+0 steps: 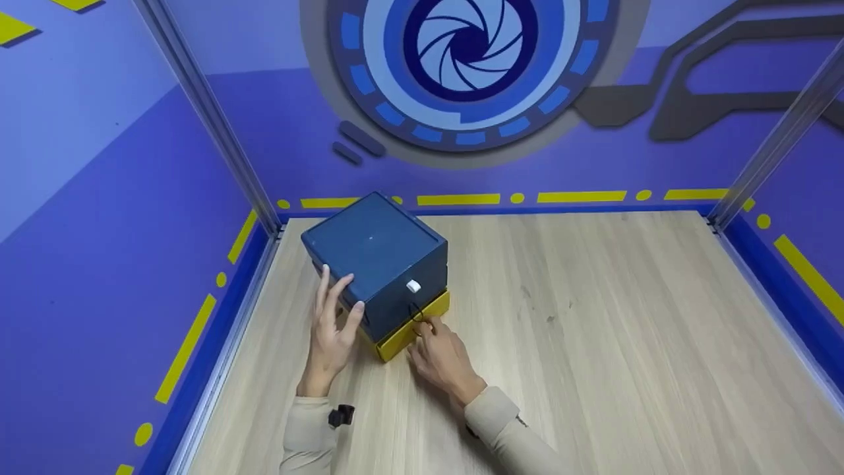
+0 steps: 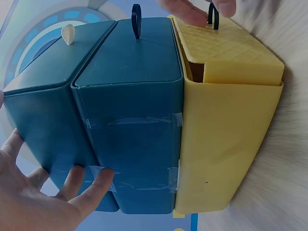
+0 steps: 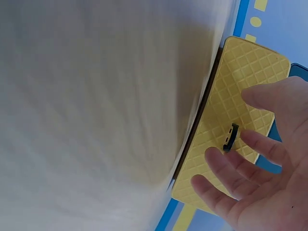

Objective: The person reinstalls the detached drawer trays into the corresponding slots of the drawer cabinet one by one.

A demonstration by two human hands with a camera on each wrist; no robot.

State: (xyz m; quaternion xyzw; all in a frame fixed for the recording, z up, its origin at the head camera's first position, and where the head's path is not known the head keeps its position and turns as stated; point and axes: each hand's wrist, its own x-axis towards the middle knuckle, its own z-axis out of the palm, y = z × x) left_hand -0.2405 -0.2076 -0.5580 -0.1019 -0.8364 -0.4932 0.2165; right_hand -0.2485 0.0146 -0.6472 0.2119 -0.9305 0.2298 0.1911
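Observation:
A stack of three drawer boxes stands on the table, two dark blue [image 1: 372,241] over a yellow one [image 1: 395,344]. My left hand [image 1: 331,340] rests against the side of the blue boxes with its fingers spread. In front of the yellow drawer, my right hand [image 1: 443,359] has its fingers loosely bent about the small black loop handle [image 3: 231,137]. The thumb stays apart from that handle in the right wrist view. A narrow gap shows at one edge of the yellow drawer front [image 2: 231,48] in the left wrist view.
The top drawer has a white pull tab [image 1: 413,285], and the middle one a black loop [image 2: 136,21]. Clear tape [image 2: 139,120] runs across the blue boxes' side. Blue printed walls [image 1: 264,125] enclose the wood-grain table [image 1: 593,330] at the back and sides.

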